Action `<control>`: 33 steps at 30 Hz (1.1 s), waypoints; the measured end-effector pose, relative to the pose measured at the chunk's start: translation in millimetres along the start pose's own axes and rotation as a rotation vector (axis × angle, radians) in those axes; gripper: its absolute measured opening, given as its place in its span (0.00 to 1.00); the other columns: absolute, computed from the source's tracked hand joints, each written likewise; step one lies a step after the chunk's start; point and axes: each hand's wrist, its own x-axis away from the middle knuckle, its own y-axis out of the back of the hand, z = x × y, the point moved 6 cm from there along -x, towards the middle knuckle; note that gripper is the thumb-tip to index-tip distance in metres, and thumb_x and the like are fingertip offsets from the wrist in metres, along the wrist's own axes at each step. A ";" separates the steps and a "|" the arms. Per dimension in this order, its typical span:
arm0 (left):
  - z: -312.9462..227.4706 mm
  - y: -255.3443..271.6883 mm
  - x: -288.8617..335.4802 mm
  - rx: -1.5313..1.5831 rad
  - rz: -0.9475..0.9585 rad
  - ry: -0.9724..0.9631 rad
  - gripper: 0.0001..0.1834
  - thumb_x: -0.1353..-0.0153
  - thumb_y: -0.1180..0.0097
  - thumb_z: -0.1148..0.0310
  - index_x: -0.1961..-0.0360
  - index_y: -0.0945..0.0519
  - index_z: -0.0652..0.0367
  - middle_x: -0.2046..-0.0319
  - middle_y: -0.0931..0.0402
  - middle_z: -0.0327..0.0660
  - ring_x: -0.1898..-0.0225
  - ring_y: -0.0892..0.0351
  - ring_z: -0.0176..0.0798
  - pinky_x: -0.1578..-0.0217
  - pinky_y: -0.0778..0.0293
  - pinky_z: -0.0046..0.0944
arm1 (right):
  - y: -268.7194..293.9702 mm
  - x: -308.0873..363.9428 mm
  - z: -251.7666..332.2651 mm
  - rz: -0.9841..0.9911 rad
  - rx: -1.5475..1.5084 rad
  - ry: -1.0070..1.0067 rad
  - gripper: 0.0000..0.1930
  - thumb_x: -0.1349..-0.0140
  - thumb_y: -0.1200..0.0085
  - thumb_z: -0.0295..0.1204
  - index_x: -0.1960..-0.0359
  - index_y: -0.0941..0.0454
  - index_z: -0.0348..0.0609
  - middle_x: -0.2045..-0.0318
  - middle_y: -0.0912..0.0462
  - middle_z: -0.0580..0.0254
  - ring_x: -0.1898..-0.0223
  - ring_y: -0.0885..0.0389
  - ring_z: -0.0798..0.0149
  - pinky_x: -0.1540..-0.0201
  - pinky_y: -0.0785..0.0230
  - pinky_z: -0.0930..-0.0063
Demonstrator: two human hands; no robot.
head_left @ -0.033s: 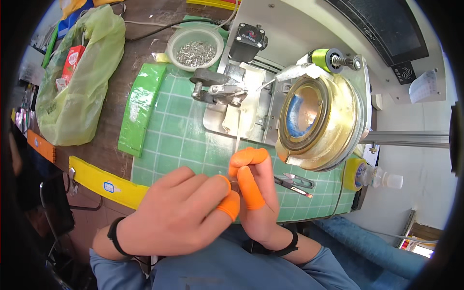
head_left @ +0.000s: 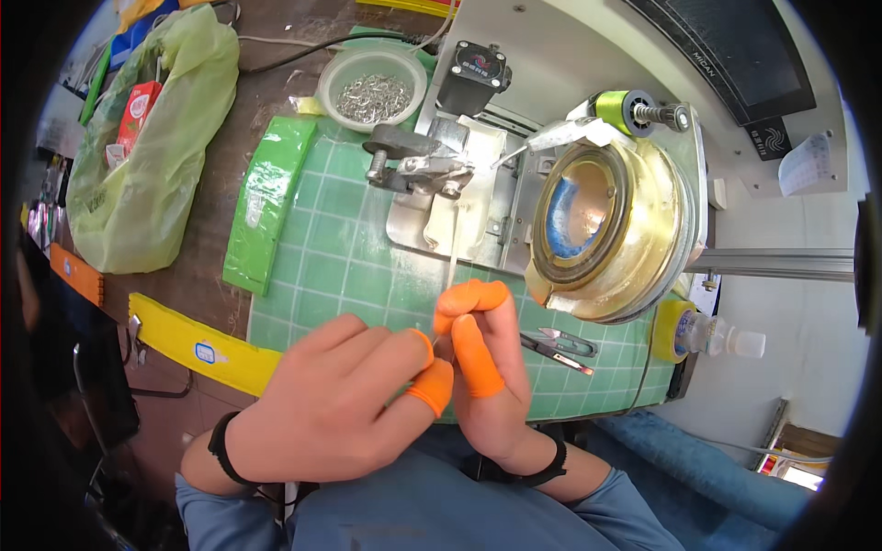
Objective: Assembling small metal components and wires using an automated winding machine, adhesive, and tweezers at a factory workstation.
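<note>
Here's the pale thin strand (head_left: 454, 257), running from beside the metal clamp (head_left: 423, 170) straight down to the right hand (head_left: 491, 386), where it disappears under the curled forefinger. Thread or rod? Too fine to call! In comes the left hand (head_left: 322, 413), its fingertips right alongside. Grip check: narrow on both sides, thumbs close to forefingers, but the pads are hidden, so I can't tell how firmly anything is pinched.

And there's the danger: those orange finger cots (head_left: 475, 354) could slide on something so slim, and one slip might lose the end. Tug too hard toward the body and the strand could bend, snap or pull away at the clamp. Further out, thread snips (head_left: 571, 343) lie on the gridded green mat (head_left: 322, 262), near the right hand; a careless sweep could catch them. Up the bench (head_left: 207, 275), a jolt might spill that bowl (head_left: 333, 87) of little metal pieces.
</note>
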 end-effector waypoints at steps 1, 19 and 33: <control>-0.4 -1.5 0.5 0.003 -0.004 0.003 0.14 0.60 0.32 0.75 0.67 0.16 0.58 0.71 0.25 0.37 0.77 0.30 0.37 0.78 0.37 0.37 | 2.3 -0.9 -0.4 0.004 0.014 -0.003 0.13 0.19 0.56 0.36 0.40 0.34 0.46 0.56 0.31 0.69 0.64 0.37 0.77 0.60 0.41 0.80; -3.6 10.1 3.3 0.032 -0.129 -0.112 0.15 0.58 0.33 0.79 0.64 0.14 0.59 0.70 0.23 0.38 0.78 0.29 0.36 0.78 0.35 0.36 | -7.2 -71.8 29.7 -0.162 -0.025 0.353 0.11 0.18 0.56 0.32 0.42 0.30 0.44 0.61 0.31 0.70 0.61 0.35 0.73 0.52 0.38 0.73; -7.5 75.1 -17.4 -0.120 0.237 0.076 0.24 0.49 0.27 0.61 0.50 0.16 0.58 0.61 0.22 0.42 0.63 0.20 0.45 0.60 0.26 0.41 | -12.6 -79.5 29.5 -0.148 0.108 0.518 0.04 0.19 0.54 0.29 0.50 0.32 0.45 0.60 0.30 0.69 0.61 0.34 0.75 0.53 0.38 0.78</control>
